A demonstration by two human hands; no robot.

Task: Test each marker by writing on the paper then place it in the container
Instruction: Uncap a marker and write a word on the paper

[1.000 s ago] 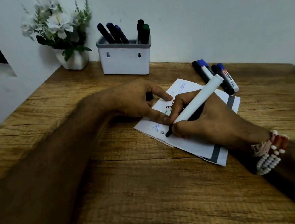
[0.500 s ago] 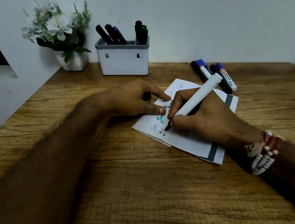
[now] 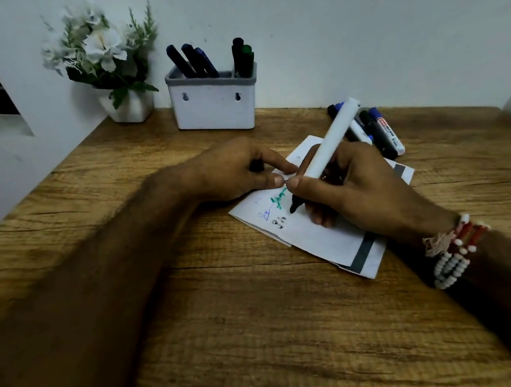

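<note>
1. Now gripping white marker (image 3: 330, 142) in right hand (image 3: 359, 188), tip on paper (image 3: 323, 236).
2. Pinning paper with left hand (image 3: 233, 170), black cap (image 3: 256, 166) held inside its curl.
3. Risks smearing fresh ink under right palm.

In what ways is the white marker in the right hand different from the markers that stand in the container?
The white marker is gripped by the right hand, slanted, its black tip at the paper; the markers in the container lean there untouched. The white marker shows a pale barrel; the markers in the container show only dark ends. Both are tilted, not upright.
</note>
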